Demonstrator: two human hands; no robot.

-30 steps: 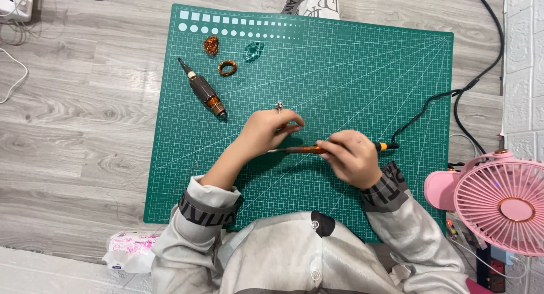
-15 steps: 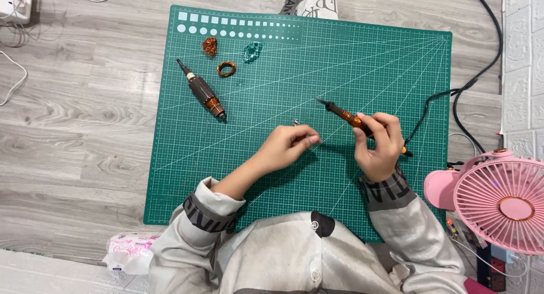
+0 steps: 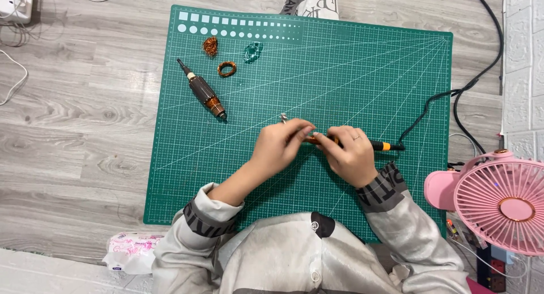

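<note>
Lying almost level across the middle of the green cutting mat (image 3: 362, 73), the corded pen-shaped tool (image 3: 378, 146) has its long axis running left to right, tilted only slightly. Its orange collar and black tail end point toward the right, where the black cable (image 3: 436, 101) leaves it and curves up over the mat's edge; its working end points left and is hidden between the two hands. The right hand (image 3: 350, 155) is wrapped around the tool's middle, fingers closed on it, a ring showing on one finger. The left hand (image 3: 281, 146) meets it from the left, fingertips pinched at the tool's front end; what they pinch cannot be made out. A small metal piece (image 3: 283, 118) lies on the mat just above the left hand.

Farther up and to the left on the mat rests a motor armature (image 3: 203, 91), lying diagonally with its shaft toward the upper left. Near it sit a copper wire ring (image 3: 226, 69), a copper wire tangle (image 3: 210, 45) and a small clear bag (image 3: 253, 52). A pink fan (image 3: 501, 200) stands off the mat at the right, and a tissue pack (image 3: 129, 252) lies at the lower left on the wooden floor (image 3: 79, 129).
</note>
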